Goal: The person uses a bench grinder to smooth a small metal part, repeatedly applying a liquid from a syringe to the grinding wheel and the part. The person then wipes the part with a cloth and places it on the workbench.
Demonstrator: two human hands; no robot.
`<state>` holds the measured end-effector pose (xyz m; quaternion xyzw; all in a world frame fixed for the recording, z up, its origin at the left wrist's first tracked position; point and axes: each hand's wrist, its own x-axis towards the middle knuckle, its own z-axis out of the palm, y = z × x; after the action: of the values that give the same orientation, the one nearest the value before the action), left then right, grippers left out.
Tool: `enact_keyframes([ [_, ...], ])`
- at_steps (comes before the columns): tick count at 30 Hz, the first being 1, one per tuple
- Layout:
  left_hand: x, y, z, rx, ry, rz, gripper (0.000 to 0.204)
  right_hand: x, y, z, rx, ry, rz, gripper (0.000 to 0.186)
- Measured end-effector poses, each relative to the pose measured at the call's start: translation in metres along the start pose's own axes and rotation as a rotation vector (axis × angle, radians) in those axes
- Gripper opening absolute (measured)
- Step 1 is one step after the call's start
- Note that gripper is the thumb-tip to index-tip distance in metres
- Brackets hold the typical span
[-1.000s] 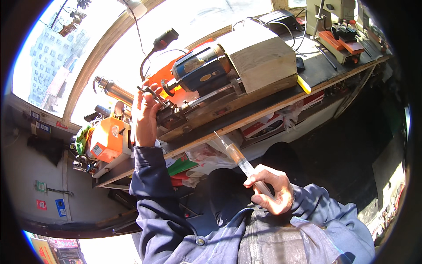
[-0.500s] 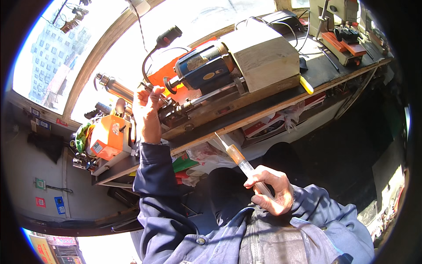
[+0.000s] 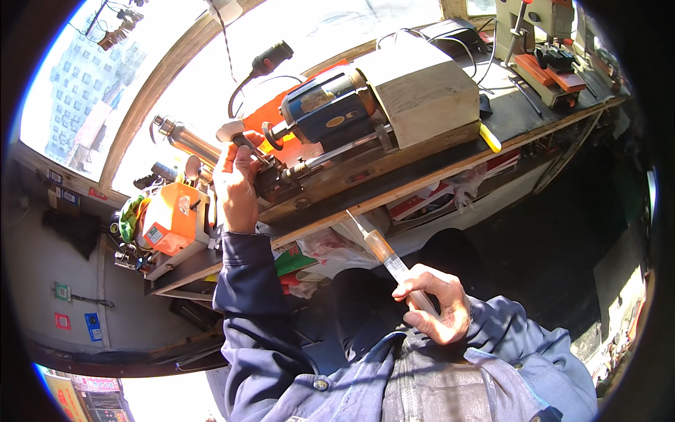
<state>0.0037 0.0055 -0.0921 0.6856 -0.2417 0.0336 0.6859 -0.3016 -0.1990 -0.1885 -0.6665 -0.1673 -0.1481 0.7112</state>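
My left hand (image 3: 237, 184) is raised beside the small bench machine (image 3: 330, 112) with the blue motor. Its fingers close round a short dark piece with a pale, rounded end (image 3: 230, 131); I cannot tell its exact kind. Low in front of my chest, my right hand (image 3: 439, 302) grips a clear syringe (image 3: 395, 266) by the barrel. Amber-brown stuff fills the syringe's front part, and its thin tip points up and left, apart from the machine. The plunger end is hidden in my palm.
A gooseneck lamp (image 3: 271, 59) bends over the machine. An orange box-shaped machine (image 3: 177, 219) stands at the bench's left end, a metal cylinder (image 3: 191, 143) behind it. Along the bench (image 3: 513, 126) lies a yellow-handled tool (image 3: 490, 137); another machine (image 3: 552, 67) stands far right.
The dark piece's pale, rounded end now shows above my left fingers, which have shifted slightly. My right hand and the syringe have hardly moved.
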Motion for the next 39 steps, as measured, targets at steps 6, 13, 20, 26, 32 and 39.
enact_keyframes([
  [6, -0.004, 0.004, 0.005, -0.035, -0.001, 0.060, 0.032, 0.002, 0.000, 0.001, -0.036, -0.027, -0.024, 0.034],
  [13, -0.002, -0.004, -0.002, -0.096, 0.007, 0.033, 0.038, 0.004, -0.001, 0.002, -0.013, 0.032, -0.055, 0.034],
  [20, 0.003, -0.008, -0.002, 0.097, -0.004, 0.026, 0.034, 0.004, -0.002, 0.005, -0.017, -0.008, 0.006, 0.035],
  [26, -0.002, -0.003, -0.002, -0.176, -0.060, 0.030, 0.038, 0.007, -0.002, 0.000, -0.054, -0.008, -0.038, 0.036],
  [32, 0.003, -0.002, 0.004, 0.098, 0.031, -0.016, 0.048, 0.008, -0.001, 0.004, -0.064, -0.042, 0.007, 0.034],
  [39, -0.003, -0.003, -0.002, -0.201, 0.000, 0.020, 0.037, 0.008, 0.003, 0.003, -0.094, -0.009, -0.036, 0.034],
])
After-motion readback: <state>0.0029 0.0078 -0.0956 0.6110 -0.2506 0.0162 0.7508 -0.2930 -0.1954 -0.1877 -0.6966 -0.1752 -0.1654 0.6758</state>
